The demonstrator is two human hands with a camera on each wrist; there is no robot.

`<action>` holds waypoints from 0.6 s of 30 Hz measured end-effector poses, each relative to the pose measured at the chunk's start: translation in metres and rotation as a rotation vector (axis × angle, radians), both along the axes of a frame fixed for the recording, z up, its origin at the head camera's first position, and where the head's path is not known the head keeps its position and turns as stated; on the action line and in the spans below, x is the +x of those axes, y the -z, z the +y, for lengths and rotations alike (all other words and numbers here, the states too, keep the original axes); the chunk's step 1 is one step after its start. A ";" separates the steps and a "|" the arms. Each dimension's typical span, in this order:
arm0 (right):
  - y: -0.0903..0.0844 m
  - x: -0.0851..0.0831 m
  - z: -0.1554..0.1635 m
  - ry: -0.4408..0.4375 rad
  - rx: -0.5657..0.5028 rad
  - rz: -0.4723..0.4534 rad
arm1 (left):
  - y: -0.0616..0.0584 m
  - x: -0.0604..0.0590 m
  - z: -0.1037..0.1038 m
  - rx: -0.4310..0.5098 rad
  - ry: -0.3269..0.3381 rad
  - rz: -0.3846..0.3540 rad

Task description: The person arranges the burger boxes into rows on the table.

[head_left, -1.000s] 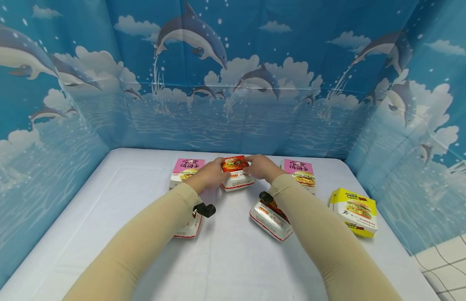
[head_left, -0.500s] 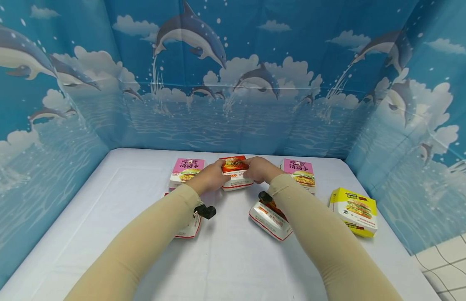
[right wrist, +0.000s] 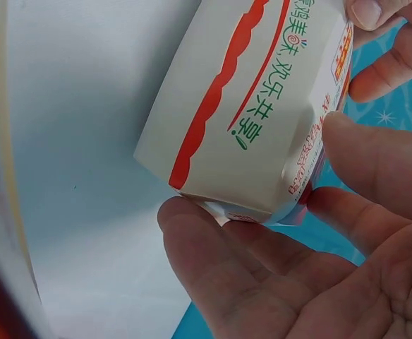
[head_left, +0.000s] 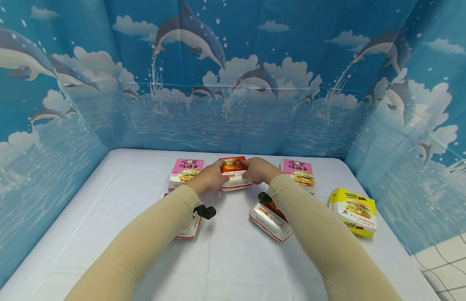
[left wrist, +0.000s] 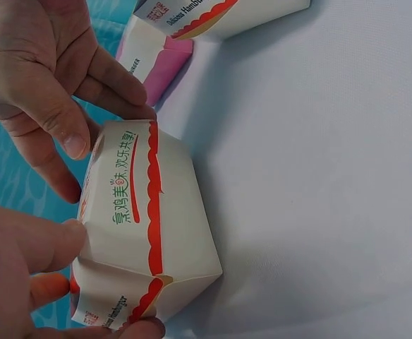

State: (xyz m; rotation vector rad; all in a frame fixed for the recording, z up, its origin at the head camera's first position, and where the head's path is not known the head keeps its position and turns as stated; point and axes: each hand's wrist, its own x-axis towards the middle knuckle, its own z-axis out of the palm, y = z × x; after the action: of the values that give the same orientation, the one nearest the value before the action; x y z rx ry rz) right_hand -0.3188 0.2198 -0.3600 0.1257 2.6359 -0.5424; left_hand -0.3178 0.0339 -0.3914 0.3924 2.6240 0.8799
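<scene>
Since a second ago the red-topped box (head_left: pixel 234 172) has come down a little between my hands and sits lower at the far middle of the surface (head_left: pixel 233 259); the arms have barely shifted otherwise.

I have the left hand (head_left: pixel 209 179) on the box's left end and the right hand (head_left: pixel 257 170) on its right end, fingers curled round both ends so the carton is pinched from either side. Gripping it at both ends like this keeps the thin cardboard level and stops it twisting. In the left wrist view the box (left wrist: pixel 144 226) shows its white side with a red wavy band and green lettering, my thumb on one end and the other hand's fingers at the far end. In the right wrist view the box (right wrist: pixel 252 106) is cradled from below by my fingers (right wrist: pixel 213 247), with the thumb against its end flap. I cannot tell whether its bottom is quite touching the surface or just above it.

It lines up in a far row between two pink boxes, one on the left (head_left: pixel 187 171) and one on the right (head_left: pixel 301 173), near each but apart from them. Closer to me, one red-and-white box (head_left: pixel 270 218) lies tilted under my right forearm and another (head_left: pixel 188 229) is half hidden under the left. A yellow box (head_left: pixel 354 211) stands off to the right. Blue dolphin-print walls (head_left: pixel 233 83) close in three sides.
</scene>
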 end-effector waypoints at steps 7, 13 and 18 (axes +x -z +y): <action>-0.003 0.002 0.000 0.002 0.006 0.008 | 0.000 0.000 0.001 0.037 0.015 0.010; -0.005 0.006 0.002 0.012 -0.008 0.019 | -0.001 0.000 0.002 0.053 0.024 0.052; -0.006 0.010 0.006 0.024 -0.039 0.029 | -0.003 0.000 0.002 0.067 0.034 0.055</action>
State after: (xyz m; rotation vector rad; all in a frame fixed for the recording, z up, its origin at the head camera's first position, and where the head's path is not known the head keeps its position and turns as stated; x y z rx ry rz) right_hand -0.3085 0.2255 -0.3540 0.1393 2.6534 -0.6073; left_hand -0.3175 0.0364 -0.3885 0.4841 2.6346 0.9610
